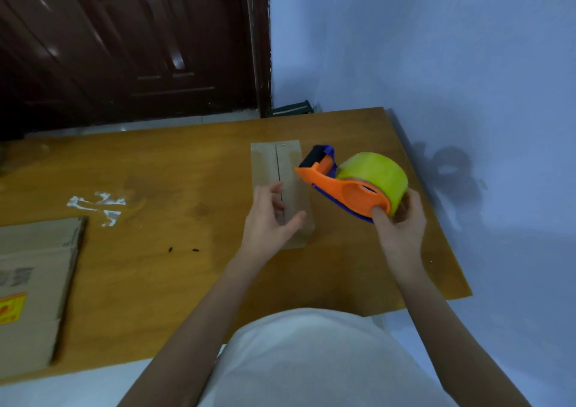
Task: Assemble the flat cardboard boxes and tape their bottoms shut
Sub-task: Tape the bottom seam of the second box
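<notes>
Dim, soft-focus view with edge distortion; door [124,48] glare, wall [436,63] shadow

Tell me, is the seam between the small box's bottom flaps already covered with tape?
No. The seam of the small cardboard box shows as a bare dark gap, and the tape dispenser is beside it in the right hand.
</notes>
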A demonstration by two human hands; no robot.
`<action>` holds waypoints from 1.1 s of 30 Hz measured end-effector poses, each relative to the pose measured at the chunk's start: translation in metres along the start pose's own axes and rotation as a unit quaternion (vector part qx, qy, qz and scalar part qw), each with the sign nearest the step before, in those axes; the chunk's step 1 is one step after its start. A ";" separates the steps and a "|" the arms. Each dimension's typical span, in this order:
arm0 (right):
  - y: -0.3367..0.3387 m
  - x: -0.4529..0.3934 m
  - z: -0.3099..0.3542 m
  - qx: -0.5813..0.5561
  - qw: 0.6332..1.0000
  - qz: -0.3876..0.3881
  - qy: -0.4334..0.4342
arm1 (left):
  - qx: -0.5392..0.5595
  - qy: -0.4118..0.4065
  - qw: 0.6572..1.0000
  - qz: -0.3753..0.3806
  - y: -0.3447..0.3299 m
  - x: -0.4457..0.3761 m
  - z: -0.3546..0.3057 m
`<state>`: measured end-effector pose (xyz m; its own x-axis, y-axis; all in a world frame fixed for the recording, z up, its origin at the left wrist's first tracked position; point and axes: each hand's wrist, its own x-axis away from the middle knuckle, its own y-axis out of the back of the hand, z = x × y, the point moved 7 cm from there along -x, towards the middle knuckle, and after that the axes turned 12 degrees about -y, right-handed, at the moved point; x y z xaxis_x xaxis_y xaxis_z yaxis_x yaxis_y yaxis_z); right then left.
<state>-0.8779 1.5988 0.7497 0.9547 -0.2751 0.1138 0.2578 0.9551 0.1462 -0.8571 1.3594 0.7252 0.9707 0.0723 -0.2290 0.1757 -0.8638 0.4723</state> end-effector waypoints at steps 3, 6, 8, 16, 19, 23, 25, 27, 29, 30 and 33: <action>-0.022 -0.002 0.000 0.009 0.999 0.033 -0.010 | 0.110 -0.005 0.992 -0.066 0.009 0.003 0.006; -0.044 -0.002 -0.009 0.015 0.997 0.065 -0.028 | 0.185 0.022 0.967 -0.172 0.021 0.014 0.017; -0.054 -0.001 -0.016 0.018 0.996 0.080 -0.036 | 0.208 0.040 0.952 -0.223 0.027 0.020 0.022; -0.068 -0.004 -0.015 0.089 0.989 0.117 -0.003 | -0.065 -0.042 0.980 -0.183 0.036 0.016 -0.008; -0.066 -0.010 -0.013 0.130 0.985 0.106 0.034 | -0.269 -0.130 0.944 -0.142 0.032 0.007 -0.033; -0.066 -0.011 -0.014 0.137 0.982 0.121 0.045 | -0.273 -0.162 0.948 -0.042 0.009 -0.002 -0.039; -0.068 -0.010 -0.014 0.138 0.979 0.140 0.052 | -0.292 -0.161 0.941 -0.050 0.010 -0.002 -0.035; -0.070 -0.007 -0.014 0.145 0.974 0.165 0.061 | -0.294 -0.165 0.940 -0.058 0.013 -0.002 -0.033; -0.068 -0.004 -0.015 0.119 0.974 0.189 0.049 | -0.279 -0.169 0.942 -0.076 0.017 -0.002 -0.033; -0.066 -0.004 -0.015 0.103 0.974 0.198 0.044 | -0.271 -0.170 0.944 -0.085 0.019 -0.002 -0.035; -0.066 -0.002 -0.008 0.111 0.965 0.226 0.070 | -0.251 -0.177 0.947 -0.092 0.021 -0.002 -0.042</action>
<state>-0.8956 1.5369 0.7321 0.9768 0.1973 0.0834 -0.2138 0.9224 0.3217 -0.8485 1.3622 0.7718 0.8164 -0.0495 -0.5753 0.4783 -0.5003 0.7218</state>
